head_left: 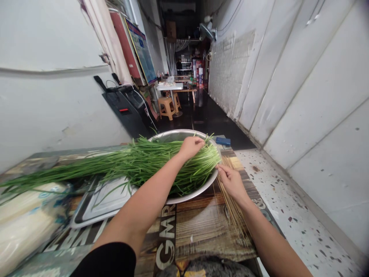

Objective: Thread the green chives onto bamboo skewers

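Observation:
A long bundle of green chives (123,165) lies across a metal basin (184,197) on the table, its cut ends pointing right. My left hand (191,147) reaches over the basin, fingers curled on the chive ends near the far rim. My right hand (232,181) rests beside the basin's right edge, fingers pinched at the tip of the chive ends, over a pile of thin bamboo skewers (230,207) lying on the table.
A grey metal tray (103,204) sits left of the basin. White plastic-wrapped packs (25,219) lie at the far left. A blue object (223,141) lies behind the basin. Orange stools (167,107) and a table stand down the dark corridor. A speckled floor runs along the right.

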Tool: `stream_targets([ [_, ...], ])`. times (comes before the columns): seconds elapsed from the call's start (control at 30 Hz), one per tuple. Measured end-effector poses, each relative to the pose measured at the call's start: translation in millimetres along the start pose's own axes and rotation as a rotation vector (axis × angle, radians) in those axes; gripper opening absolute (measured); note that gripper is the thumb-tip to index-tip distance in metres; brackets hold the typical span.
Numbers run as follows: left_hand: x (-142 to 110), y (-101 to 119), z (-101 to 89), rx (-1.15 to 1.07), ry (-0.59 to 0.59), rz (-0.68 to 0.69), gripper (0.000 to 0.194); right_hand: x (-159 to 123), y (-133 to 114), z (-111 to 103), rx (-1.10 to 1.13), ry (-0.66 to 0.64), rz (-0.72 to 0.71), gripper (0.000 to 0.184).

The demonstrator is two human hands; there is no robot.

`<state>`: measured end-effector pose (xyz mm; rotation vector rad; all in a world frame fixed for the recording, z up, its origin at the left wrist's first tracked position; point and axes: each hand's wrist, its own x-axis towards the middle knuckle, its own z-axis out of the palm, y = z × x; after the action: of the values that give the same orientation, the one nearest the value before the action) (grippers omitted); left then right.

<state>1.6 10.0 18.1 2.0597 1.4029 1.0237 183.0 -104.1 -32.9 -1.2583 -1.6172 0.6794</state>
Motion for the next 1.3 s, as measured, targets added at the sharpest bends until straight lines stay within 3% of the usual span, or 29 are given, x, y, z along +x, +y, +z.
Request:
stream_targets([
  [0.13,-1.7,0.8,2.6,-0.301,-0.1,-0.179,0.026,-0.1,-2.2,-0.6,0.013,-0.001,-0.003,0.031],
  [0.27,-3.5,3.4,-0.7,-0.374,-0.117,-0.228,0.025,0.1,-3.0,-0.8,0.024,-0.004,0.006,0.032],
  [1.3,-6.0,8.7,-6.4,-0.35,-0.131,-0.207,0.025,-0.4,-2.3,0.6,0.03,-0.005,0.028,0.036],
])
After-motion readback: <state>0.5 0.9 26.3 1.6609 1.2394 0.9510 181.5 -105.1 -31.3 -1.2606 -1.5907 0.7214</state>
